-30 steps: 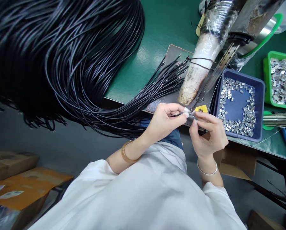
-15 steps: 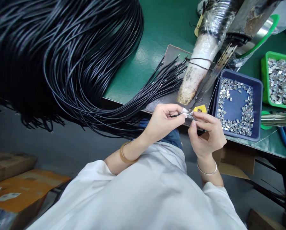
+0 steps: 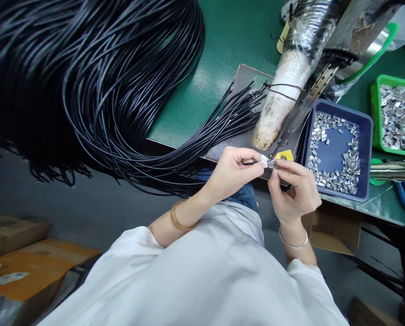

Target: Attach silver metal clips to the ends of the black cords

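Close together at the table's front edge, my two hands meet at their fingertips. My left hand [image 3: 236, 168] is closed in a pinch around the end of a black cable [image 3: 249, 163], and one fingertip has a white wrap. A small silvery metal piece [image 3: 270, 163] shows at the cable's tip, its shape partly hidden by fingers. The thumb and fingers of my right hand [image 3: 295, 185] pinch it from the other side. Behind the hands, many black cables [image 3: 185, 149] lie with stripped ends on a grey board [image 3: 246, 74]. A yellow tag [image 3: 284, 155] sits just beyond my right fingertips.
A blue tray [image 3: 367, 154] of small metal shells stands to the right, a green bin [image 3: 377, 122] of more beyond it. A plastic-wrapped tube [image 3: 273, 106] slants down above the board. Solder-like spools [image 3: 388, 171] lie far right. Cardboard boxes [image 3: 35, 267] are at lower left.
My hands stay nearly in place, fingertips slightly closer around the metal piece. The whole view has shifted a little; nothing else has visibly moved.
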`<state>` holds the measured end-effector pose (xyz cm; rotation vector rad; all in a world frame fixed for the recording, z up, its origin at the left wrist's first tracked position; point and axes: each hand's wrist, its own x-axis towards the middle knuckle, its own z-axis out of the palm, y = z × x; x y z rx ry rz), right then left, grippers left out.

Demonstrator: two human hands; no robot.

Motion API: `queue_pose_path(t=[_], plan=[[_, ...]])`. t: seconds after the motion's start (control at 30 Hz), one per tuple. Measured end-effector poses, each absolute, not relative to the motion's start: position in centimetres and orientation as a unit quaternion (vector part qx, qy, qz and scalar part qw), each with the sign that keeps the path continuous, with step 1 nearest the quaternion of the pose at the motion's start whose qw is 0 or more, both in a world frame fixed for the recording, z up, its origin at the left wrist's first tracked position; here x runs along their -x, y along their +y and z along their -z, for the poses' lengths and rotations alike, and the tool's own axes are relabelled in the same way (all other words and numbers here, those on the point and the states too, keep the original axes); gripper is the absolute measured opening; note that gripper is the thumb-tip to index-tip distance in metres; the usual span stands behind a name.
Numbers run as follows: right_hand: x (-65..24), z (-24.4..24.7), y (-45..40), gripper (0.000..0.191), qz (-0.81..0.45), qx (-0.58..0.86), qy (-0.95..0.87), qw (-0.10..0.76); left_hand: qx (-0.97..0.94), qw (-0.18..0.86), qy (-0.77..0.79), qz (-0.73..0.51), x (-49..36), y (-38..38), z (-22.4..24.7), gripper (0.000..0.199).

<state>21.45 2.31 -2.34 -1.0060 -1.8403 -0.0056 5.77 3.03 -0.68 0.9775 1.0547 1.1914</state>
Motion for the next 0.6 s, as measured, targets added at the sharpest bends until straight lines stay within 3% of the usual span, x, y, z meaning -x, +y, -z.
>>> queue_pose_path(t=[0.6], plan=[[-21.41,2.63,1.93,0.022,-0.012,0.418,-0.764,0.492,-0.461,0.561,0.478,-0.495,-5.46,2.72,0.78,0.013]])
